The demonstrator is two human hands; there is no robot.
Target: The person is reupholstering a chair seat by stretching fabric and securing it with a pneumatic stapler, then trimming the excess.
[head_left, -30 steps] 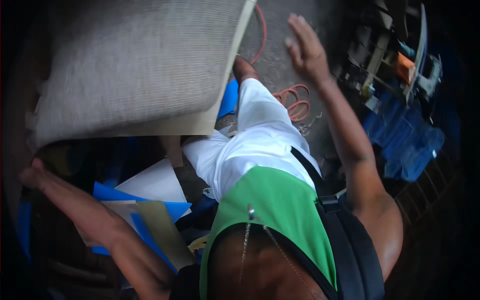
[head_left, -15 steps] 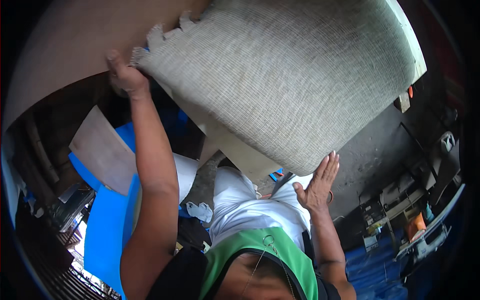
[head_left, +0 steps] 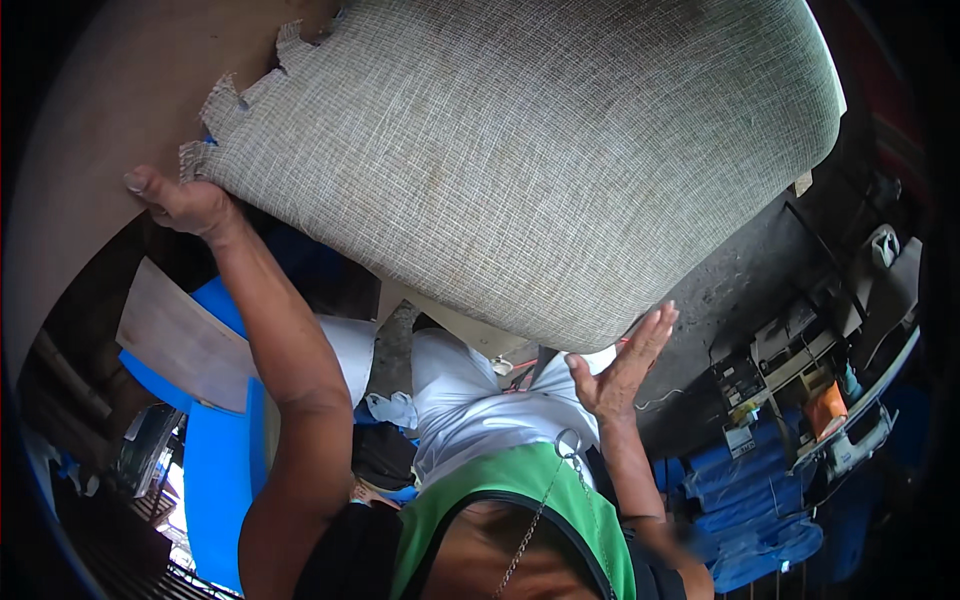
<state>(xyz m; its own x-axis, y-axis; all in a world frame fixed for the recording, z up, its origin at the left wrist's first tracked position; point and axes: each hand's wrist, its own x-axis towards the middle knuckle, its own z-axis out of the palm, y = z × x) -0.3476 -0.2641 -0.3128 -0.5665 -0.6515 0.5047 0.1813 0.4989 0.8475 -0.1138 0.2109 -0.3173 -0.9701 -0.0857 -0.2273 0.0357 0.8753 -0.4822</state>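
Note:
A large grey-beige woven fabric piece (head_left: 520, 170), ragged and frayed along its left edge, spreads over the upper middle. Its near edge curves down in front of me. At the near left corner is my left hand (head_left: 190, 207), against the fabric's edge, with a digit stretched out to the left; its other fingers are partly hidden. My right hand (head_left: 615, 380) lies beside the near right corner, fingers straight and thumb apart, palm toward the fabric. Whether it presses on the edge I cannot tell. Below the fabric a pale panel edge (head_left: 455, 318) shows.
A wide tan surface (head_left: 90, 120) curves along the upper left. Blue panels (head_left: 215, 460) and a greyish board (head_left: 185, 335) stand at the left. Blue plastic things (head_left: 745, 510), an orange item (head_left: 826, 410) and shelf-like clutter lie at the right. A dark floor (head_left: 700, 300) shows between.
The fabric has shifted left and nearer, with more of its face showing. My left hand has moved left and down alongside its corner. My right hand has shifted slightly nearer and left.

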